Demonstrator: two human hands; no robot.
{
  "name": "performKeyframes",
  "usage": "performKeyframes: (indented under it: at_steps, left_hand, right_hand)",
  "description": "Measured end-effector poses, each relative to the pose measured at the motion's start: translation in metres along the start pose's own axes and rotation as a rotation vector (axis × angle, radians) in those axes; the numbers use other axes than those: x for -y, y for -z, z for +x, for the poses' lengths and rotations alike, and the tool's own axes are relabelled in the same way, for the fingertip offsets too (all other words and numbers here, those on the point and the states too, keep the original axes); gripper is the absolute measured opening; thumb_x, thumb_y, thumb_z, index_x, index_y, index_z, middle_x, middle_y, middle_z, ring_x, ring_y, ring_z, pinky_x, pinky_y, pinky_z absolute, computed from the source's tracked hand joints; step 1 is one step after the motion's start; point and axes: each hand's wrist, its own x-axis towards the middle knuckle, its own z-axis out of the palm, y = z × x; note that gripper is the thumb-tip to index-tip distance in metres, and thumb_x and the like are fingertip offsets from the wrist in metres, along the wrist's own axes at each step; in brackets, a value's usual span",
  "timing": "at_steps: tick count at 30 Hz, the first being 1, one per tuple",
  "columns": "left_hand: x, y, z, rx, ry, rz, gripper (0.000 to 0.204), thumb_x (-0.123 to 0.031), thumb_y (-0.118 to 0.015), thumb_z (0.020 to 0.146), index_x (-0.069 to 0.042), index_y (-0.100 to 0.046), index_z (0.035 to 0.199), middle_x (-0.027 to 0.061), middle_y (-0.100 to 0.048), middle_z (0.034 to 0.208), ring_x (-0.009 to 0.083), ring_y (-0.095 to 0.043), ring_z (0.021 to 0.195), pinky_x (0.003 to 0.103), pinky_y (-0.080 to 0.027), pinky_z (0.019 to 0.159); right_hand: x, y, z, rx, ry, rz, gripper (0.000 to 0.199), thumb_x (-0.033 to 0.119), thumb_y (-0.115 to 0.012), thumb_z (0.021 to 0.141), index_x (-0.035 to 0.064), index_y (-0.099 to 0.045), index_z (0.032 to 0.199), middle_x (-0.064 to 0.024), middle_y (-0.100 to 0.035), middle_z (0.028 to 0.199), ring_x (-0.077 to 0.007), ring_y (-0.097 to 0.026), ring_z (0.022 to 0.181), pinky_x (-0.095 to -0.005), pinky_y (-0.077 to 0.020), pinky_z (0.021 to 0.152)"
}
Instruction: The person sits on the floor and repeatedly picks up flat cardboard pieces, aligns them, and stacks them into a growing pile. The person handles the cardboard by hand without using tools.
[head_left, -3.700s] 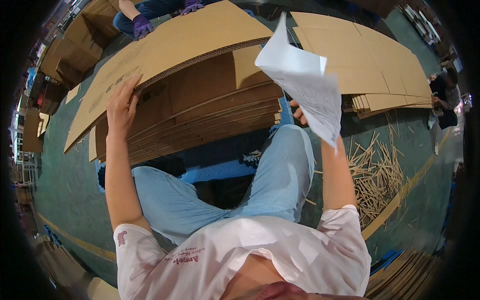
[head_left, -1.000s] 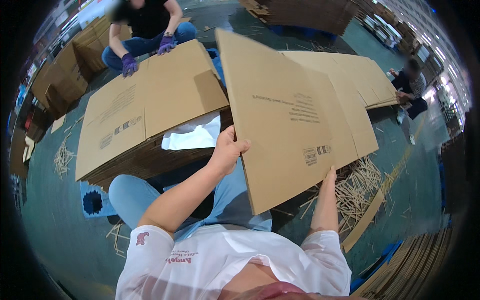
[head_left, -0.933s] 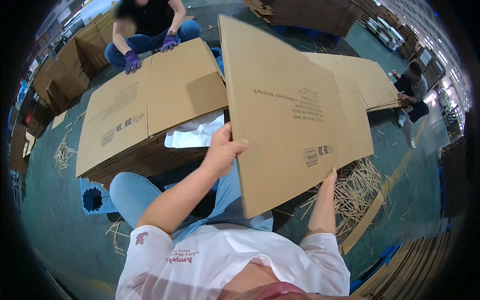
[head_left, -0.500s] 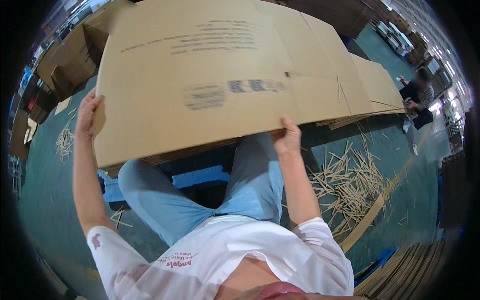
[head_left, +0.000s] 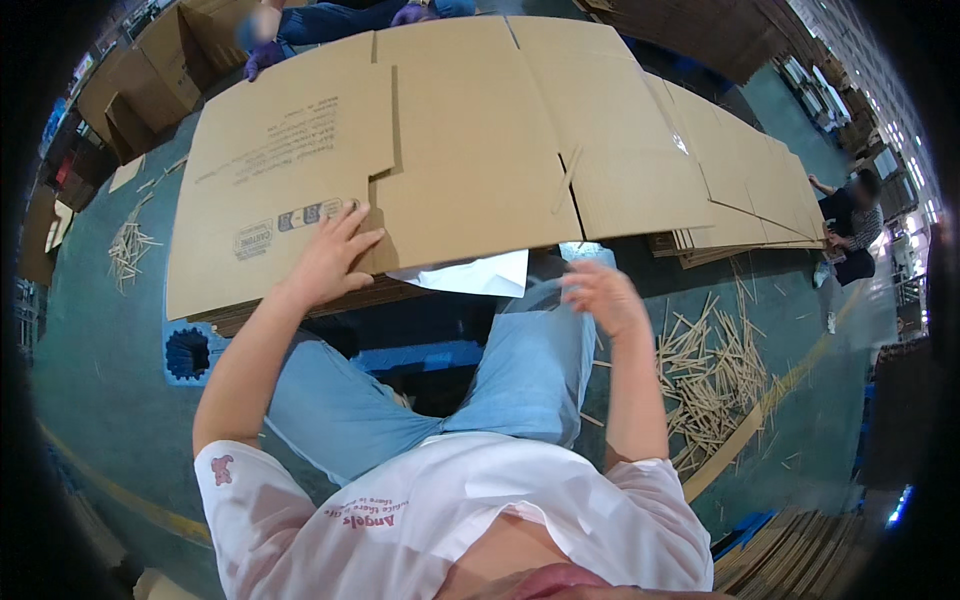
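Cardboard [head_left: 460,150] lies across the stack [head_left: 370,297] in front of the lap; right end unheld, could slip or sag if knocked. Paper [head_left: 480,275] sticks out under its near edge, could crease if cardboard shifts. Left hand [head_left: 335,262]: fingers spread on top, near edge. Right hand [head_left: 605,300]: off it, loosely curled, looks empty.

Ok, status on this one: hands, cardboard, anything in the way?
Left hand spread on cardboard. Right hand apart, blurred, seemingly empty. White paper poking out at near side. Co-worker's gloved hand at far edge.
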Motion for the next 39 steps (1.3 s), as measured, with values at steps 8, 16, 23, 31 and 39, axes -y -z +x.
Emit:
performKeyframes:
  at_steps: [8, 16, 23, 31, 39]
  left_hand:
    - [-0.031, -0.007, 0.139, -0.12, -0.137, -0.394, 0.072, -0.036, -0.066, 0.074, -0.008, -0.036, 0.133, 0.0218, -0.027, 0.141, 0.0384, -0.023, 0.131, 0.044, -0.022, 0.108]
    - [-0.154, -0.027, 0.182, -0.132, -0.744, -0.441, 0.047, -0.037, -0.057, 0.078, -0.003, -0.058, 0.111, 0.0196, -0.044, 0.13, 0.0323, -0.044, 0.118, 0.048, -0.033, 0.097]
    - [-0.063, 0.052, 0.038, -0.115, -0.524, -0.374, 0.022, -0.015, -0.065, 0.071, -0.006, -0.059, 0.089, 0.0121, -0.057, 0.103, 0.033, -0.052, 0.098, 0.04, -0.045, 0.082]
    - [0.045, -0.024, -0.01, -0.195, 0.057, -0.218, 0.038, -0.017, -0.07, 0.068, -0.007, -0.058, 0.102, 0.0112, -0.054, 0.11, 0.0301, -0.05, 0.109, 0.037, -0.043, 0.09]
    - [0.149, -0.02, -0.01, -0.324, 0.373, -0.46, 0.034, -0.014, -0.063, 0.073, -0.001, -0.057, 0.104, 0.0158, -0.053, 0.117, 0.0309, -0.05, 0.109, 0.036, -0.04, 0.093]
  right_hand:
    - [0.096, 0.133, 0.105, -0.443, 0.429, 0.662, 0.049, 0.028, -0.062, 0.084, 0.0011, -0.046, 0.121, -0.0163, -0.052, 0.119, -0.0307, -0.049, 0.11, -0.0452, -0.0438, 0.09]
    - [0.164, 0.048, 0.113, -0.64, 1.085, -0.231, 0.035, 0.002, -0.066, 0.076, -0.0055, -0.054, 0.107, -0.0121, -0.059, 0.106, -0.022, -0.057, 0.088, -0.0334, -0.0476, 0.077]
    - [0.169, -0.124, 0.058, -0.499, 1.248, -1.027, 0.027, -0.001, -0.058, 0.076, -0.0034, -0.057, 0.103, -0.0127, -0.063, 0.102, -0.0209, -0.061, 0.089, -0.0314, -0.0479, 0.076]
    - [0.011, -0.21, 0.114, 0.493, 1.222, -1.79, 0.05, -0.003, -0.056, 0.068, 0.0042, -0.052, 0.118, -0.0163, -0.049, 0.123, -0.0345, -0.046, 0.115, -0.0411, -0.0378, 0.097]
    - [0.045, -0.206, 0.126, 0.67, 0.774, -1.623, 0.052, 0.011, -0.062, 0.069, 0.0062, -0.052, 0.12, -0.0151, -0.041, 0.132, -0.0339, -0.036, 0.124, -0.0422, -0.0302, 0.104]
